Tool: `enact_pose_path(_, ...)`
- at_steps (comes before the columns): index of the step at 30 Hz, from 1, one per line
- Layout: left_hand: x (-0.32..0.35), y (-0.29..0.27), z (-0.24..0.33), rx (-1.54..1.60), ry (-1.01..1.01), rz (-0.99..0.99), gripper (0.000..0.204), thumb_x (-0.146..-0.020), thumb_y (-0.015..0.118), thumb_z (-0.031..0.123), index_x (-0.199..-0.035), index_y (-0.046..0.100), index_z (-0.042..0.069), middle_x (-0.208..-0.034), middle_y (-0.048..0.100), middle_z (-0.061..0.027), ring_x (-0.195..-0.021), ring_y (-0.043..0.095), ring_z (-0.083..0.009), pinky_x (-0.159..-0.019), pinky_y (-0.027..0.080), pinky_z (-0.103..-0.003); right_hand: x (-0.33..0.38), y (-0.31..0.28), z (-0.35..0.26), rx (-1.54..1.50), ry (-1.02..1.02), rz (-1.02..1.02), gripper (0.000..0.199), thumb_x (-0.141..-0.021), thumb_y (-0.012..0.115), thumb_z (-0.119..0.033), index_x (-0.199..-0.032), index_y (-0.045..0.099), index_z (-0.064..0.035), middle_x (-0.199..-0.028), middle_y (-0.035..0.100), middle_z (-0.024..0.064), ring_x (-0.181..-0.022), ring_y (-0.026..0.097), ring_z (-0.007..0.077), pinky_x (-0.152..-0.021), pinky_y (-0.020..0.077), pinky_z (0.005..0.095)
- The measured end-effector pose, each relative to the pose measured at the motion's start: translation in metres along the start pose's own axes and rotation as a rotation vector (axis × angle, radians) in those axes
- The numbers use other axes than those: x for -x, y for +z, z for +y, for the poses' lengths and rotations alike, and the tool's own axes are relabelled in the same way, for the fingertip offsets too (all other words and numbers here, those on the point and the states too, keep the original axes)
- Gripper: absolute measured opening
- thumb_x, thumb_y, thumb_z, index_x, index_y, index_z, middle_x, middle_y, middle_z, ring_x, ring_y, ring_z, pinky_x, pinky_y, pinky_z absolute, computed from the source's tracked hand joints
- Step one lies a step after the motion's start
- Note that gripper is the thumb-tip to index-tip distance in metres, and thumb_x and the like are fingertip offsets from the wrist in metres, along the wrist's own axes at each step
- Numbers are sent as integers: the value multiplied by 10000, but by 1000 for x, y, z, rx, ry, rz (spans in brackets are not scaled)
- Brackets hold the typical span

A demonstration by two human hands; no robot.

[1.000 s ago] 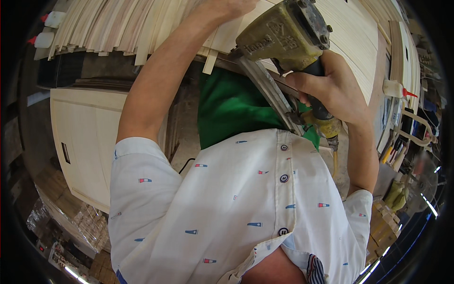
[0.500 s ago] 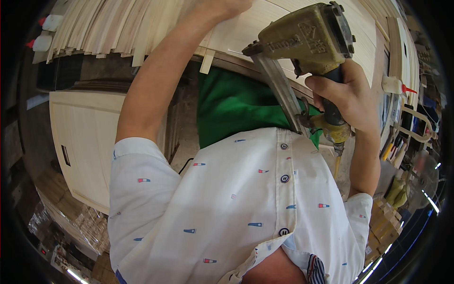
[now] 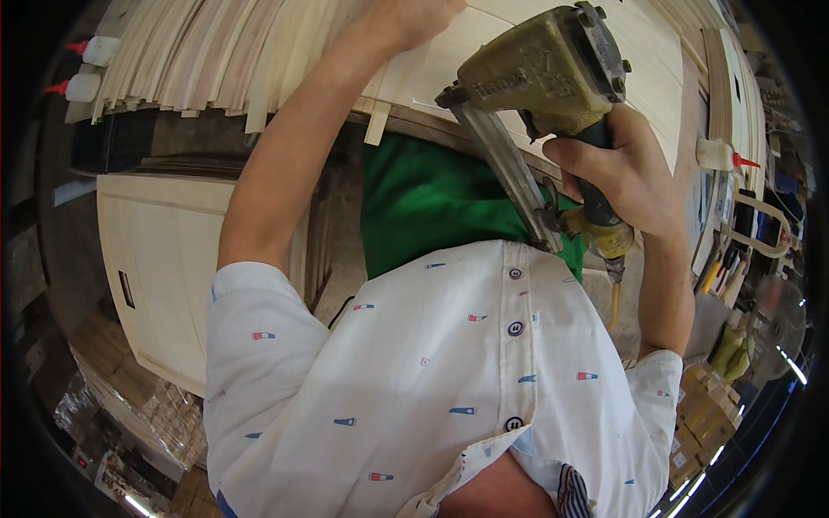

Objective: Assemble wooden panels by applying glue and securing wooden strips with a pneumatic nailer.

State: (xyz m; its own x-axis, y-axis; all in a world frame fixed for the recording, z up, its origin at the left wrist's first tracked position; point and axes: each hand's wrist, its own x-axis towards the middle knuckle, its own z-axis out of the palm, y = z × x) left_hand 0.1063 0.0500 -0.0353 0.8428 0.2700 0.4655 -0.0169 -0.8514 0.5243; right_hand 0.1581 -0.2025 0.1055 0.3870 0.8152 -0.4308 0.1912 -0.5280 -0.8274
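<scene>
My right hand [image 3: 626,168] is wrapped round the dark grip of an olive-coloured air nail gun [image 3: 544,69]. The gun's nose, at the left end, is above the near edge of a pale wooden panel [image 3: 492,34]. Its magazine slants down toward my shirt, and a yellow air hose leaves the grip's bottom. At the top edge of the view, my left hand [image 3: 419,19] is over the panel with its fingers curled in. Part of that hand is cut off, and whatever it pinches is hidden. A thin wooden strip [image 3: 376,123] juts past the panel's near edge below my left wrist.
Many loose wooden slats [image 3: 190,60] lie at the upper left, beside two white glue bottles [image 3: 84,87] with red tips. A framed wooden door [image 3: 164,268] stands at the left. On the right are another glue bottle [image 3: 717,155], a clamp [image 3: 760,226] and cardboard boxes [image 3: 704,406].
The nail gun and my right hand have shifted slightly left. My left hand has moved a little down and right in the view, still with its fingers curled. The surroundings have shifted slightly too.
</scene>
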Motion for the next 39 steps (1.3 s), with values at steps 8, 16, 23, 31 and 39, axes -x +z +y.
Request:
enact_pose_path(8, 24, -6, 2, -211, -84, 90, 636, -836, 629, 332, -1345, 456, -9, -1361, 426, -301, -1257, 421, -435, -1057, 349, -472, -12, 8, -19, 170, -16, 9, 258, -781, 673, -165, -877, 601, 63, -593, 565, 43, -521, 541, 102, -497, 425, 262)
enact_pose_path(16, 24, -11, 2, -9, -177, 75, 708, -858, 603, 431, -1353, 435, -46, -1358, 435, -291, -1256, 424, -437, -1052, 346, -474, -21, 14, -28, 318, -32, 24, 281, -756, 662, -186, -873, 613, 65, -590, 575, 66, -526, 563, 139, -515, 446, 293)
enact_pose_path(23, 31, -7, -9, -8, -96, 124, 679, -862, 570, 420, -1328, 449, -58, -1316, 470, -290, -1210, 458, -442, -1015, 370, -477, -26, 18, -28, 337, -67, 16, 287, -746, 667, -201, -863, 620, 57, -585, 579, 70, -527, 568, 146, -529, 451, 305)
enact_pose_path(31, 24, -11, -2, 390, -119, 127, 566, -927, 514, 390, -1306, 489, -29, -1253, 552, -221, -1144, 535, -358, -967, 430, -425, -26, 11, -18, 449, -305, 20, 254, -814, 675, -191, -887, 606, 42, -644, 576, 40, -555, 534, 89, -512, 422, 266)
enact_pose_path(39, 28, 0, 1, 744, -119, 5, 596, -908, 610, 217, -1402, 376, -22, -1406, 462, -155, -1240, 490, -250, -1030, 413, -373, -12, -7, -21, 366, -163, 79, 280, -804, 680, -182, -947, 609, 47, -655, 579, 41, -577, 544, 92, -526, 429, 266)
